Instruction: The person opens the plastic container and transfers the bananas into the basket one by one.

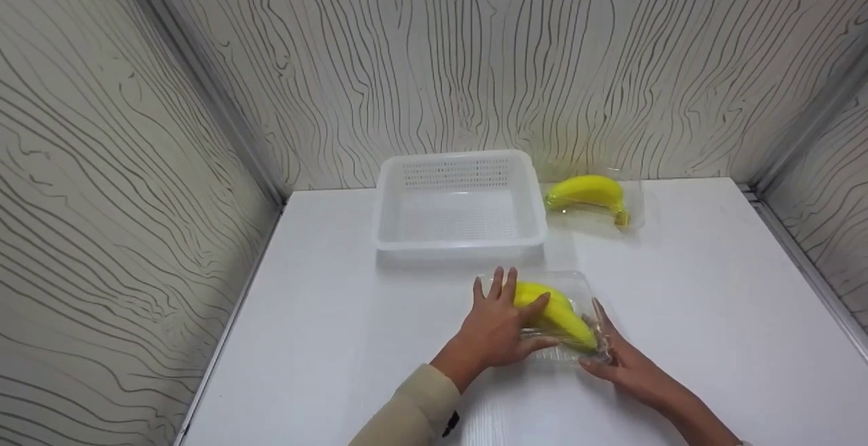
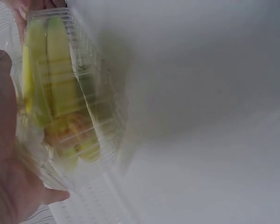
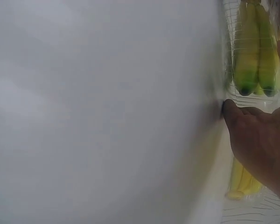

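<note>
A clear plastic container (image 1: 575,285) holding yellow bananas (image 1: 559,314) lies on the white table in front of me. My left hand (image 1: 498,324) rests over its left part with fingers spread, touching the film above the bananas. At the container's right end, my right hand (image 1: 627,361) grips it, thumb on the near side and fingers on the far side. Crinkled clear film gathers there. Through the ribbed side wall, the left wrist view shows the bananas' joined stem end (image 2: 70,130). Green banana tips (image 3: 256,88) appear close to the right thumb in the right wrist view.
A white perforated plastic basket (image 1: 461,242) stands behind the container, near the back wall. To its right, a second clear pack of bananas (image 1: 590,192) lies against that wall. Patterned panels (image 1: 434,59) enclose the table (image 1: 319,310) at the back and sides.
</note>
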`<state>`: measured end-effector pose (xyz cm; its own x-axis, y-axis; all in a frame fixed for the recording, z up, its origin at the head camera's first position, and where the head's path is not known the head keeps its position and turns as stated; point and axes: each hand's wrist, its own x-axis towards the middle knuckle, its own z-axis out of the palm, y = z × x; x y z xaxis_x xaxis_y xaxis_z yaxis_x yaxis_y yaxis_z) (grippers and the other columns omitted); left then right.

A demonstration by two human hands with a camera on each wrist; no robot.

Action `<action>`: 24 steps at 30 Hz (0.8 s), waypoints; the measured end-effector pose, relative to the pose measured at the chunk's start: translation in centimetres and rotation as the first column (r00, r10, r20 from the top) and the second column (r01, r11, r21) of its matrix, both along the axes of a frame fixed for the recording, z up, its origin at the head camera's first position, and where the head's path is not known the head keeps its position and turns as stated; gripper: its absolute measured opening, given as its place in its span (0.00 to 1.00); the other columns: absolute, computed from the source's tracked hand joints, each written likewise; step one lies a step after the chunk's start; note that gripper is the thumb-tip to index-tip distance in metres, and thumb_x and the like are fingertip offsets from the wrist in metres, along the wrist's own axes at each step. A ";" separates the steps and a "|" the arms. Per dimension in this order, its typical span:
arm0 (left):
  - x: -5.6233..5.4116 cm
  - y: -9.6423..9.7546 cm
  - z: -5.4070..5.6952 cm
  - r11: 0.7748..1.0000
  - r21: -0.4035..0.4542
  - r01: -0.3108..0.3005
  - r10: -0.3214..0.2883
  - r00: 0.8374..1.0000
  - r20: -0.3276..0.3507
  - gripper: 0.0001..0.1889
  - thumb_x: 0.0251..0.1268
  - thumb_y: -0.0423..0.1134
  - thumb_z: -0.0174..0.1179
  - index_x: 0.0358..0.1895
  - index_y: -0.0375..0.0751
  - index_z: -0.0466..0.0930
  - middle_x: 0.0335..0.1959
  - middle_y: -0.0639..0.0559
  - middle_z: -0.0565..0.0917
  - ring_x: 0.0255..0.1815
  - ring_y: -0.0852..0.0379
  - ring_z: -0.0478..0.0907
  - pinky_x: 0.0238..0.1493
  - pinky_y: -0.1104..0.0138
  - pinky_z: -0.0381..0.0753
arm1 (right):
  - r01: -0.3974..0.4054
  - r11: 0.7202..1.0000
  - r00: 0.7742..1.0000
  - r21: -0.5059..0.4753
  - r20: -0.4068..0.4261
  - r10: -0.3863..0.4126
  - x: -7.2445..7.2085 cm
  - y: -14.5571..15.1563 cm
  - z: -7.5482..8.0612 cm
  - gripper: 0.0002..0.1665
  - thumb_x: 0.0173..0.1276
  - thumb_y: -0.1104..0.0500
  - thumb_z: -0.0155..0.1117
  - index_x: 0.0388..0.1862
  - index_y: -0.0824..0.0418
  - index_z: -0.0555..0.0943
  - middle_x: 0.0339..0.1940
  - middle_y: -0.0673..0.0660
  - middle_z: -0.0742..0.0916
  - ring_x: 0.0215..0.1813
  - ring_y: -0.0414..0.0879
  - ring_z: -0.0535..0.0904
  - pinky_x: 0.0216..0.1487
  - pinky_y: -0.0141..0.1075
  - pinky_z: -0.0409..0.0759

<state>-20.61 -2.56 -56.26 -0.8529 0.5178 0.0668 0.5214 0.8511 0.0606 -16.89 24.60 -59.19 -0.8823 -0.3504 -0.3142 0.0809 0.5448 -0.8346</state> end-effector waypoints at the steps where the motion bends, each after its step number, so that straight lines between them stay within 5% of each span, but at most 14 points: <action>1: 0.0 0.0 0.0 1.000 0.000 0.001 -0.001 1.000 0.001 0.39 0.70 0.83 0.38 0.82 0.80 0.60 0.87 0.37 0.61 0.88 0.35 0.58 0.77 0.32 0.68 | 0.005 1.000 1.000 -0.002 0.001 -0.005 0.0 0.0 0.0 0.64 0.78 0.41 0.62 0.89 0.41 0.24 0.91 0.64 0.37 0.89 0.75 0.31 0.78 0.79 0.40; 12: 0.1 -0.2 0.0 1.000 0.022 0.007 -0.008 1.000 0.011 0.40 0.70 0.83 0.40 0.83 0.81 0.58 0.87 0.38 0.60 0.88 0.35 0.57 0.79 0.32 0.67 | 0.056 0.998 0.997 -0.001 0.044 -0.056 0.0 -0.3 -0.1 0.66 0.77 0.37 0.62 0.88 0.37 0.22 0.92 0.64 0.39 0.90 0.72 0.31 0.81 0.75 0.37; 19: 0.1 -0.4 -0.1 0.999 0.053 -0.001 0.001 1.000 -0.006 0.41 0.70 0.82 0.41 0.84 0.79 0.57 0.87 0.39 0.61 0.88 0.37 0.58 0.79 0.34 0.67 | 0.088 0.987 0.994 0.136 -0.074 -0.079 0.1 -0.6 -0.3 0.63 0.77 0.30 0.59 0.89 0.38 0.26 0.92 0.66 0.45 0.88 0.75 0.45 0.79 0.77 0.59; 24: 0.2 -0.4 -0.3 0.999 0.053 -0.005 0.006 1.000 -0.002 0.41 0.70 0.83 0.40 0.84 0.79 0.55 0.88 0.40 0.60 0.89 0.37 0.57 0.80 0.34 0.66 | 0.093 0.986 0.987 0.140 -0.143 -0.072 0.1 -0.2 -0.6 0.64 0.76 0.33 0.63 0.91 0.41 0.31 0.91 0.68 0.51 0.86 0.77 0.53 0.76 0.75 0.65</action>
